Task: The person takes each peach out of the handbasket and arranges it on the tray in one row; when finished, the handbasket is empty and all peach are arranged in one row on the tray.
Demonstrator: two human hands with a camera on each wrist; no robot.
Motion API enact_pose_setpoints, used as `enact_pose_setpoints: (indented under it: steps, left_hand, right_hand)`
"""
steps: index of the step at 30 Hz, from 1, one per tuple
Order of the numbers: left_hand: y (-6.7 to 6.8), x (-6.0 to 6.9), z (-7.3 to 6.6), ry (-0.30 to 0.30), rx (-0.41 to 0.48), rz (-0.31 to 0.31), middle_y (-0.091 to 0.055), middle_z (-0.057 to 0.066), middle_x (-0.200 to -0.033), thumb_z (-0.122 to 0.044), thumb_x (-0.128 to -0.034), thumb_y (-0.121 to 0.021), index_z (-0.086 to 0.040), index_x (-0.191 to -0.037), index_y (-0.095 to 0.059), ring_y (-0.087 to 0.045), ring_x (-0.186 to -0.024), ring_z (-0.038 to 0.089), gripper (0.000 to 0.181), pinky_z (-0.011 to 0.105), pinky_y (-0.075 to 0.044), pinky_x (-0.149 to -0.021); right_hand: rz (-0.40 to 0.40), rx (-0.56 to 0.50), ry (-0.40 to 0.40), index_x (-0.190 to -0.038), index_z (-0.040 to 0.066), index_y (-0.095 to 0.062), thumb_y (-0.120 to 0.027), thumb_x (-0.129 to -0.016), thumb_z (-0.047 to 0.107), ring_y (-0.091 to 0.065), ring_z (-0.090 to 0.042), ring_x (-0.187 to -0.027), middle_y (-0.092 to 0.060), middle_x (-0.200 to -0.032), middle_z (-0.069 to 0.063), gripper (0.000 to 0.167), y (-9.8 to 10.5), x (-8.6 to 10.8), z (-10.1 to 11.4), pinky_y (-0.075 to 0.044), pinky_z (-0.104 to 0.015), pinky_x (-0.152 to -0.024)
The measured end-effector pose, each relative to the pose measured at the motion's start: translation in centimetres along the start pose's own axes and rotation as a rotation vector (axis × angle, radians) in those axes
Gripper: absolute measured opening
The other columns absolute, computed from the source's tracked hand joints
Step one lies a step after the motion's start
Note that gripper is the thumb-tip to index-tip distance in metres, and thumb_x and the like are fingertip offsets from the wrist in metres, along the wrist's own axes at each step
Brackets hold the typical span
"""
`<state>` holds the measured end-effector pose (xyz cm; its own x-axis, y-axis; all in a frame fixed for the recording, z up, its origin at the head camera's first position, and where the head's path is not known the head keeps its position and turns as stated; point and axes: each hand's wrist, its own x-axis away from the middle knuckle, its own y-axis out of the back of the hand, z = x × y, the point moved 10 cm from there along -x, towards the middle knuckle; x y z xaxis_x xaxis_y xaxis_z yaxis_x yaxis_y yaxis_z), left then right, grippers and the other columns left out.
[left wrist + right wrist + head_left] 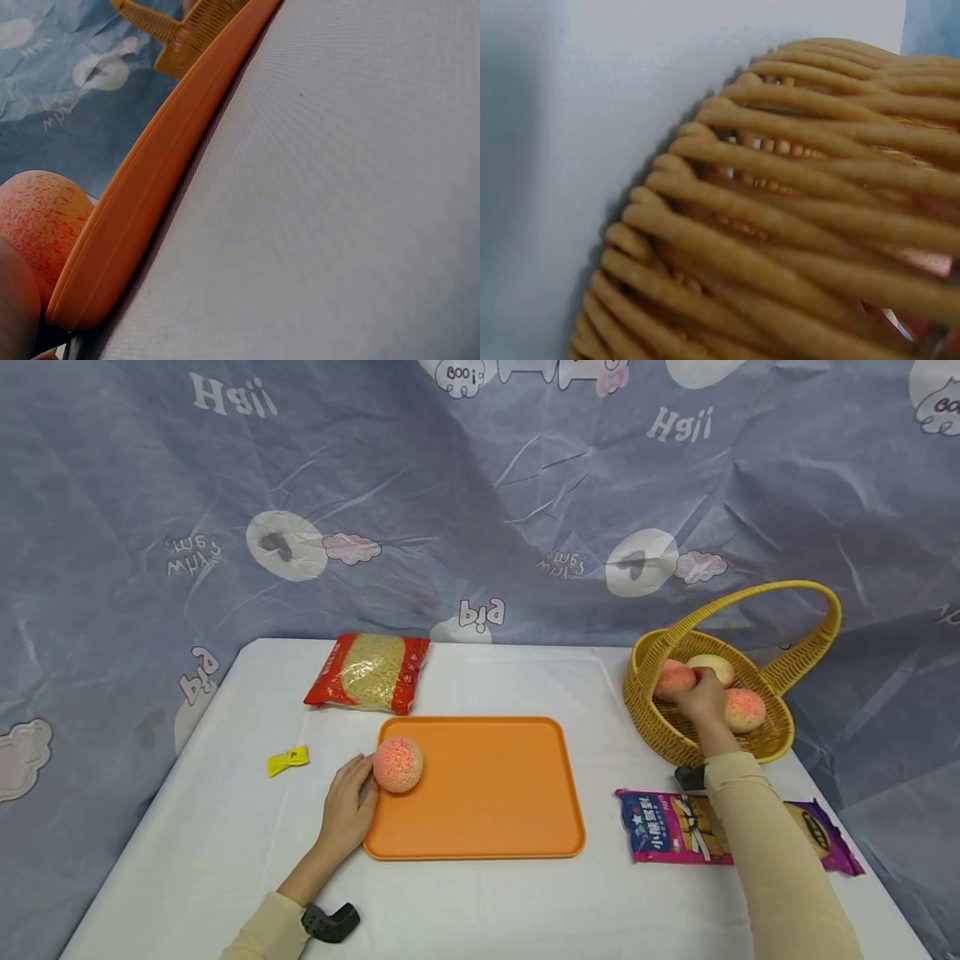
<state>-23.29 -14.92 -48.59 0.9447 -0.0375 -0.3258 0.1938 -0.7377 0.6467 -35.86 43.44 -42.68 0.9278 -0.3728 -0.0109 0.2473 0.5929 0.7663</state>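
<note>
A round pink-and-cream speckled peach-like piece (398, 765) sits on the left part of an orange tray (487, 789). My left hand (349, 806) rests at the tray's left edge, its fingertips beside this piece. In the left wrist view, part of a finger (16, 300) shows in front of the speckled piece (46, 217). My right hand (703, 700) reaches into a yellow woven basket (648, 727) and holds a pink round piece (674, 679) at its left side. A paler piece (712, 669) and another pink one (745, 710) lie around the hand. Basket weave (780, 195) hides the right fingers in the right wrist view.
Behind the tray lies a red-edged clear bag of yellowish contents (371, 672). A small yellow wrapped piece (288, 761) is at the left. Under the right forearm lie a pink-and-blue snack packet (663, 827) and a purple packet (825, 839). The basket's tall handle (795, 589) arches up.
</note>
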Motion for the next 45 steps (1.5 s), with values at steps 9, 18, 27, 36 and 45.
enact_pose_setpoints:
  steps: [9,18,27,36,45]
  left_hand:
    - [-0.1,0.0,0.1,0.025,0.011,0.019,-0.056,0.024,-0.137,-0.001,-0.0925,-0.054,0.008,-0.133,-0.054,-0.041,-0.135,0.041,0.042,0.06,-0.032,-0.111]
    - [0.2,0.0,-0.4,0.007,0.007,0.012,-0.056,0.025,-0.136,-0.003,-0.0925,-0.054,0.008,-0.132,-0.055,-0.042,-0.135,0.041,0.041,0.06,-0.032,-0.111]
    - [0.3,-0.3,-0.1,0.017,0.001,0.022,-0.056,0.024,-0.137,-0.003,-0.0929,-0.054,0.007,-0.133,-0.054,-0.041,-0.136,0.04,0.041,0.06,-0.031,-0.111]
    - [0.2,-0.3,-0.1,-0.008,0.006,-0.011,-0.057,0.024,-0.135,-0.001,-0.0917,-0.056,0.007,-0.132,-0.056,-0.043,-0.133,0.042,0.041,0.061,-0.033,-0.109]
    - [0.0,0.0,0.1,0.023,0.02,0.011,-0.056,0.023,-0.137,-0.003,-0.0931,-0.055,0.006,-0.133,-0.055,-0.041,-0.136,0.04,0.041,0.06,-0.031,-0.112]
  right_hand:
    - [-0.004,-0.061,-0.074,-0.15,-0.003,-0.03,-0.062,-0.089,0.046,-0.04,-0.047,-0.126,-0.04,-0.144,-0.032,0.084,1.1,1.5,-0.6,-0.044,-0.053,-0.092]
    - [-0.055,-0.161,-0.139,-0.152,0.002,-0.029,-0.064,-0.086,0.053,-0.044,-0.03,-0.117,-0.04,-0.143,-0.02,0.09,3.7,5.8,-0.5,-0.04,-0.024,-0.072]
    - [-0.014,-0.271,-0.011,-0.149,0.001,-0.034,-0.069,-0.09,0.034,-0.048,0.0,-0.096,-0.045,-0.129,-0.007,0.076,3.1,12.4,3.8,-0.046,-0.003,-0.067]
    - [0.245,-0.449,0.207,-0.143,0.003,-0.041,-0.074,-0.086,0.017,-0.058,0.004,-0.097,-0.051,-0.129,-0.007,0.068,-4.3,16.7,12.4,-0.052,-0.011,-0.079]
    - [0.451,-0.47,0.287,-0.138,0.007,-0.05,-0.082,-0.076,0.013,-0.061,-0.027,-0.111,-0.054,-0.133,-0.015,0.07,-12.4,19.7,18.0,-0.056,-0.027,-0.087]
